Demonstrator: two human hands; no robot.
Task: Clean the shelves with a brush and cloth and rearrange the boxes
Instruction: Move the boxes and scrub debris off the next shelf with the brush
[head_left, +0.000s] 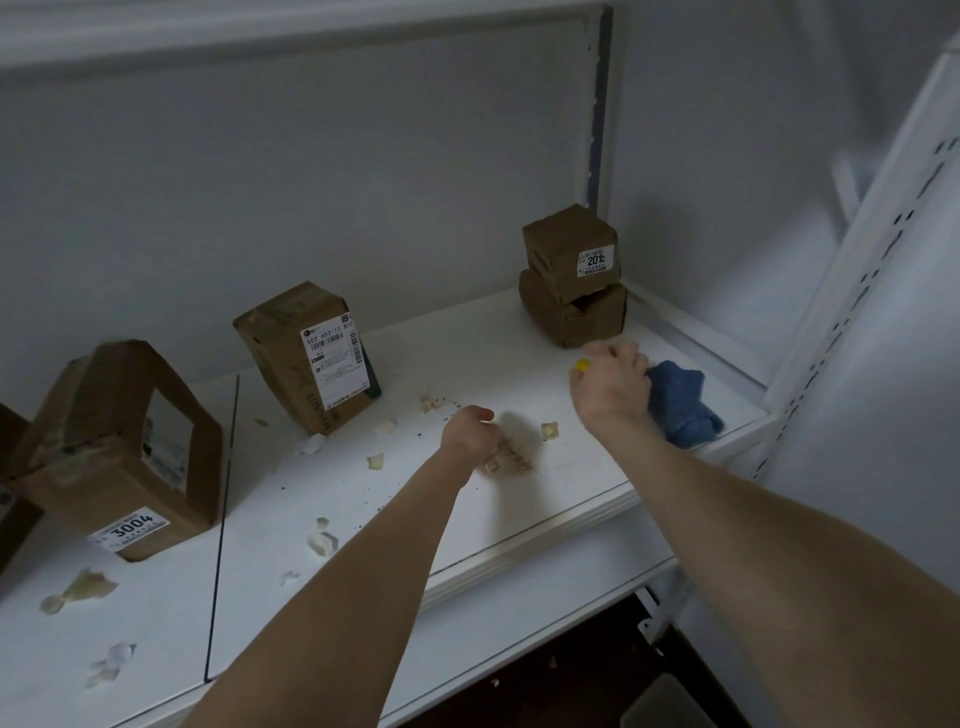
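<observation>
My left hand (465, 431) is curled over a blurred brownish brush (511, 457) on the white shelf (519, 525). My right hand (613, 384) is farther right with its fingers curled round a small yellow object (581, 365). The blue cloth (680, 405) lies crumpled right beside that hand, near the shelf's right end. Two small brown boxes (571, 280) are stacked in the back right corner. A tilted box with a shipping label (306, 358) stands mid-shelf. A larger box marked 3004 (114, 452) leans at the left.
Paper scraps (83, 587) and dark crumbs litter the shelf, thickest at the left and around the brush. A perforated white upright (852, 291) rises at the right. A dark seam (223, 519) splits the shelf boards. A lower shelf edge (519, 613) runs below.
</observation>
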